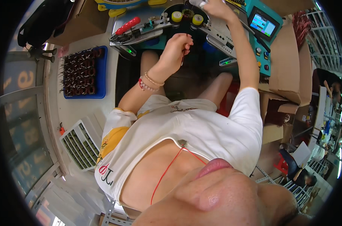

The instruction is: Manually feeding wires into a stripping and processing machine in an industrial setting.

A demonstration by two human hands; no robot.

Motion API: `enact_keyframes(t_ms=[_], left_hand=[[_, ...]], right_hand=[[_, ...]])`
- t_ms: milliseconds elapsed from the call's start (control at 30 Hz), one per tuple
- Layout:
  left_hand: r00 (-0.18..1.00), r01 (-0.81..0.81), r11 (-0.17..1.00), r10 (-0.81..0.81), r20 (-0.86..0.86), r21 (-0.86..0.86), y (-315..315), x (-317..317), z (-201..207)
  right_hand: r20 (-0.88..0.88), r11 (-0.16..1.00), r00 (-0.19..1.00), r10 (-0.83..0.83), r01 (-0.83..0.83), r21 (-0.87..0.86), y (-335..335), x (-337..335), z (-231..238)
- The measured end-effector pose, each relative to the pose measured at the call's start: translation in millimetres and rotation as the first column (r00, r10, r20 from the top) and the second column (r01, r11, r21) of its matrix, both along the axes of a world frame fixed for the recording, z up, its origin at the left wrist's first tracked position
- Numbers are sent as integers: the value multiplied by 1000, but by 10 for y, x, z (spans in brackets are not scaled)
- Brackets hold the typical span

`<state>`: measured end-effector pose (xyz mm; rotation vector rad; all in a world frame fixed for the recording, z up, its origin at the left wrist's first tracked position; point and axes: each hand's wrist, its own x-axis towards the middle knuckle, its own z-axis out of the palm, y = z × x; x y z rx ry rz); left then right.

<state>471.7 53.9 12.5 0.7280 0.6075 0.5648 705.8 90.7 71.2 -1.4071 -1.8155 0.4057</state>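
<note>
My left hand (pixel 174 52) is raised in front of a bench machine, its fingers curled closed. A thin dark strand, like a wire (pixel 183 59), hangs down from them. My right arm stretches forward, and my right hand (pixel 217 10) is at the upper edge beside a whitish thing (pixel 198 3). Its fingertips are partly cut off there, so its grip is unclear. Between the hands, the machine holds a copper-coloured ring coil (pixel 187 14) between a left yellow roller (pixel 176 16) and a right yellow roller (pixel 197 19). A clamp with a red handle (pixel 128 26) lies to the left.
On the left, a blue tray (pixel 100 83) carries rows of wound ring coils (pixel 79 71). Nearer is a white slotted rack (pixel 81 144). A teal control box with a screen (pixel 263 23) and open cardboard boxes (pixel 289 64) stand at the right. Other people sit farther off.
</note>
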Motion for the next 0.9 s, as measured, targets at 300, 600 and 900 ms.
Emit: enact_keyframes(t_ms=[300, 600, 900], left_hand=[[1000, -26, 995, 27, -2, 92, 35, -213, -286], [986, -107, 982, 125, -110, 153, 268, -131, -984], [984, 180, 875, -158, -86, 450, 542, 77, -1089]], right_hand=[[146, 808, 954, 262, -135, -574, 793, 122, -9], [347, 898, 874, 341, -193, -396, 188, -60, 743], [154, 870, 938, 312, -216, -443, -1325, -15, 146]])
